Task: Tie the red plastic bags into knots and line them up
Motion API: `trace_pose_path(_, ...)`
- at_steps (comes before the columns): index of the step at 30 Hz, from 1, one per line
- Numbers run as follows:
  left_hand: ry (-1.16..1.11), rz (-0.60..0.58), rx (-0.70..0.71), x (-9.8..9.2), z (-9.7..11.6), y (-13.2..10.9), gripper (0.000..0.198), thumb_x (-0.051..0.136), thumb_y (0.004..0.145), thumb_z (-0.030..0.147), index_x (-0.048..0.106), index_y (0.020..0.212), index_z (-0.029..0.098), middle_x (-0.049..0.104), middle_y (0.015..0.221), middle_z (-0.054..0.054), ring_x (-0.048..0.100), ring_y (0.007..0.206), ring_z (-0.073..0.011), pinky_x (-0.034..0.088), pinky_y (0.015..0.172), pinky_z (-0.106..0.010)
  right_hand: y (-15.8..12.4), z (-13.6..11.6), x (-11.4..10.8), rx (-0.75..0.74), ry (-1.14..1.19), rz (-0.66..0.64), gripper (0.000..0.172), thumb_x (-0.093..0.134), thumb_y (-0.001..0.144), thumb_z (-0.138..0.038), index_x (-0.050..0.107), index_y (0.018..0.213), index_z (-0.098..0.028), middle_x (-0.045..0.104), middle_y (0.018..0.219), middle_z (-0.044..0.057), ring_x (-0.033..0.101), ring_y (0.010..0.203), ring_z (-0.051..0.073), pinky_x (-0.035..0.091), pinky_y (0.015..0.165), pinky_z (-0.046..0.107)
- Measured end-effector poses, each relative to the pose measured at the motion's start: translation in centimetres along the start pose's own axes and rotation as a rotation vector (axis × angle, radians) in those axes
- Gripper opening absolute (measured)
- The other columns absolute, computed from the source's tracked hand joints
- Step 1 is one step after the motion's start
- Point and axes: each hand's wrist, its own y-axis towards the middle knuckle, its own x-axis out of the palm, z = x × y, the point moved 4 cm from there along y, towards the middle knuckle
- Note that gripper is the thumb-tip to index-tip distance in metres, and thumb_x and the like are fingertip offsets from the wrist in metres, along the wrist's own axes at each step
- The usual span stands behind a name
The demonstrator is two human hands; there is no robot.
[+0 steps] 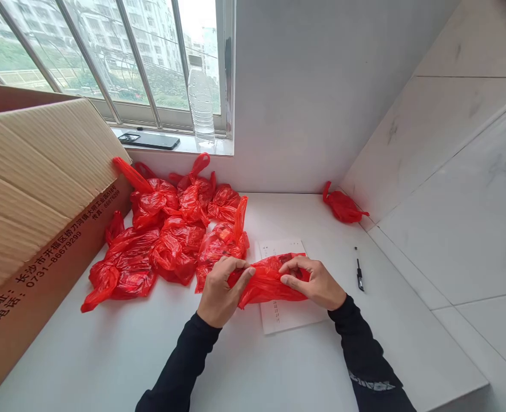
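A red plastic bag is stretched between my two hands, above a white sheet of paper with handwriting on it. My left hand pinches the bag's left end between thumb and fingers. At the other end, my right hand grips the bag's right side, fingers curled over it. What the bag contains, if anything, cannot be made out. Just left of my left hand sits another red bag, tied and filled.
Several filled red bags crowd the white table beside a large cardboard box. A pen lies to the right; a small red bag rests in the back corner. On the windowsill are a phone and a plastic bottle.
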Motion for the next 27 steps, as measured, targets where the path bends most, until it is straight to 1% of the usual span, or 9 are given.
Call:
trace_pose_path(2,-0.037,0.119,-0.089,-1.1,-0.8,0.2,0.018,0.068,0.086,0.04,0.066,0.083,0.022,0.066,0.081,-0.003,0.059,0.078,-0.0209,0.045,0.078,-0.032,-0.2,0.5,-1.0,0.021,0.031,0.073,0.018,0.066,0.091,-0.04,0.07,0.088,-0.023,0.066,0.082,0.002,0.055,0.074,0.019,0.045,0.074,0.034)
trace_pose_path(5,-0.087,0.328,-0.173,-3.0,-1.2,0.2,0.024,0.062,0.09,0.045,0.061,0.087,0.021,0.061,0.081,0.0,0.057,0.077,-0.0186,0.045,0.077,-0.03,-0.6,1.2,-2.9,0.024,0.122,0.319,0.023,0.06,0.095,-0.044,0.064,0.09,-0.022,0.062,0.082,0.001,0.054,0.075,0.018,0.045,0.073,0.031)
trace_pose_path(7,-0.105,0.369,-0.147,-3.4,-0.5,0.4,0.023,0.059,0.092,0.045,0.06,0.093,0.022,0.061,0.088,-0.001,0.058,0.083,-0.019,0.045,0.081,-0.03,-0.6,1.2,-3.6,-0.008,0.206,0.422,0.024,0.057,0.096,-0.047,0.058,0.094,-0.023,0.061,0.087,0.002,0.055,0.078,0.017,0.046,0.073,0.03)
trace_pose_path(10,-0.018,0.202,-0.031,-2.4,2.0,1.3,0.032,0.071,0.083,0.038,0.062,0.11,0.024,0.064,0.111,-0.006,0.059,0.105,-0.0246,0.043,0.093,-0.035,-0.1,0.2,-3.3,-0.047,0.248,0.336,0.03,0.065,0.09,-0.049,0.054,0.104,-0.024,0.063,0.096,0.003,0.059,0.083,0.019,0.05,0.078,0.033)
trace_pose_path(13,0.138,0.047,0.077,-1.3,4.4,1.8,0.024,0.075,0.079,0.033,0.069,0.1,0.025,0.067,0.099,-0.005,0.06,0.096,-0.0259,0.045,0.088,-0.038,0.0,-1.2,-2.9,-0.011,0.157,0.256,0.033,0.071,0.085,-0.048,0.061,0.105,-0.024,0.067,0.092,0.004,0.063,0.083,0.022,0.052,0.079,0.036)
trace_pose_path(15,0.179,0.068,0.108,-1.9,5.3,1.6,0.009,0.066,0.086,0.033,0.069,0.091,0.025,0.065,0.09,-0.005,0.06,0.088,-0.0241,0.047,0.081,-0.037,-0.5,-2.1,-3.5,0.019,0.106,0.335,0.026,0.067,0.088,-0.048,0.067,0.092,-0.022,0.067,0.082,0.003,0.063,0.078,0.023,0.053,0.073,0.036)
trace_pose_path(19,0.287,0.233,0.141,-5.0,6.5,-1.3,0.011,0.069,0.084,0.033,0.071,0.094,0.028,0.057,0.092,-0.005,0.057,0.087,-0.0232,0.048,0.077,-0.035,-3.0,-3.2,-4.9,0.065,0.092,0.534,0.025,0.064,0.09,-0.046,0.067,0.083,-0.022,0.065,0.076,0.003,0.062,0.075,0.023,0.052,0.066,0.034)
trace_pose_path(22,0.247,0.14,0.078,-6.4,7.0,-3.8,0.014,0.065,0.085,0.032,0.072,0.097,0.031,0.056,0.073,-0.001,0.054,0.067,-0.0198,0.046,0.059,-0.031,-4.6,-4.1,-5.3,0.027,0.041,0.58,0.02,0.064,0.09,-0.042,0.066,0.085,-0.023,0.065,0.083,0.003,0.061,0.078,0.022,0.051,0.068,0.034)
trace_pose_path(27,0.121,-0.024,-0.092,-5.5,7.5,-5.3,0.013,0.068,0.08,0.034,0.057,0.082,0.027,0.056,0.067,0.001,0.049,0.052,-0.016,0.044,0.046,-0.027,-5.4,-5.5,-5.0,0.0,-0.075,0.532,0.017,0.065,0.09,-0.041,0.062,0.086,-0.024,0.061,0.084,0.002,0.059,0.071,0.019,0.047,0.059,0.03)
